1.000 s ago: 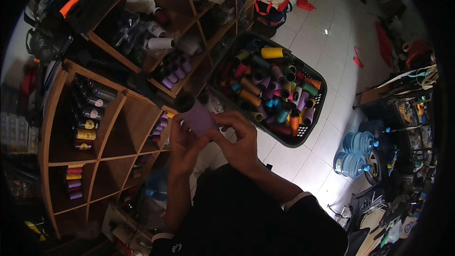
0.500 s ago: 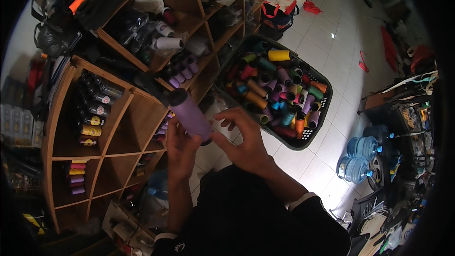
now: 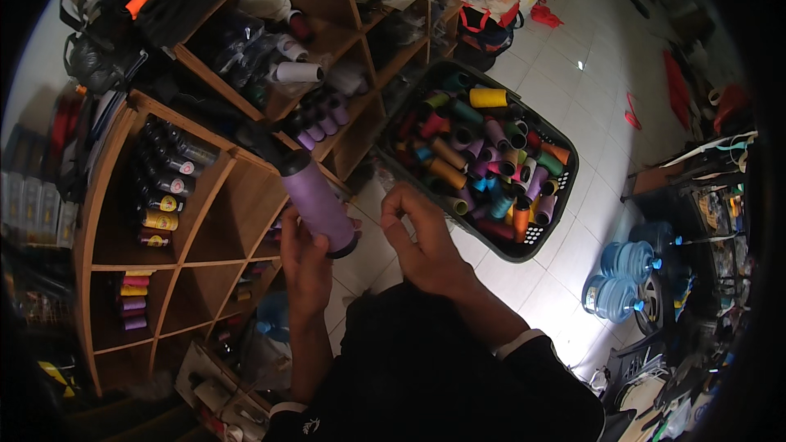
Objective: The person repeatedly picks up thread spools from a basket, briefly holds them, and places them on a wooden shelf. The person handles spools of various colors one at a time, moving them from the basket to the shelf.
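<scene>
My left hand (image 3: 306,266) is wrapped round the lower part of a large purple thread spool (image 3: 313,200), which leans with its black top end up and to the left. Just right of the spool, apart from it, is my right hand (image 3: 422,241). Its thumb and forefinger are brought together in a pinch; any thread between them is too fine to see. Beyond my right hand stands a dark plastic basket (image 3: 536,254) heaped with thread spools in many colours, among them a yellow spool (image 3: 489,98) lying on top.
On the left a wooden cubby shelf (image 3: 209,263) holds rows of spools, including several purple spools (image 3: 327,117) and white cones (image 3: 299,72) in its upper part. Blue water jugs (image 3: 618,299) stand on the tiled floor (image 3: 532,299) at right. A bag (image 3: 491,29) sits at the far end.
My right hand has drawn away from the spool, and its fingers have closed into a pinch. The spool has shifted slightly down and stays in my left hand.
</scene>
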Demonstrator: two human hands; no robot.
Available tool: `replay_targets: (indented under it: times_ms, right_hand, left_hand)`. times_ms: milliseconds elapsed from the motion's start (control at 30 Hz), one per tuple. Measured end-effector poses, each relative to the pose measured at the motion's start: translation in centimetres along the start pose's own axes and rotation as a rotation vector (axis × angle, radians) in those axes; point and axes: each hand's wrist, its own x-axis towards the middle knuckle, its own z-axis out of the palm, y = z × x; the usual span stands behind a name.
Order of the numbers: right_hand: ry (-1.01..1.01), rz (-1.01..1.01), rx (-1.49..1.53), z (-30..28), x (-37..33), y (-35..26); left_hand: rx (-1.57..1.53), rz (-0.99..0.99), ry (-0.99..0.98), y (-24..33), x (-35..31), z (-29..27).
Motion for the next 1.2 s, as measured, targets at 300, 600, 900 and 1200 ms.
replay_targets:
  times_ms: [300, 600, 900, 1200]
  right_hand:
    - [-0.039, -0.39, -0.242, 1.0, 0.9, -0.3]
    - [-0.298, -0.143, 0.02, 0.3, 1.2, -0.8]
    - [-0.173, -0.273, 0.123, 1.2, 1.1, 0.0]
    - [-0.251, 0.017, 0.169, 0.3, 1.1, -2.1]
  left_hand:
    - [-0.013, 0.014, 0.01, 0.5, 0.3, -0.1]
    - [0.011, -0.064, 0.0, 1.8, 0.0, 0.8]
    - [-0.077, -0.143, 0.038, 1.8, 0.3, 1.3]
    - [0.015, -0.093, 0.11, 1.9, 0.4, 2.3]
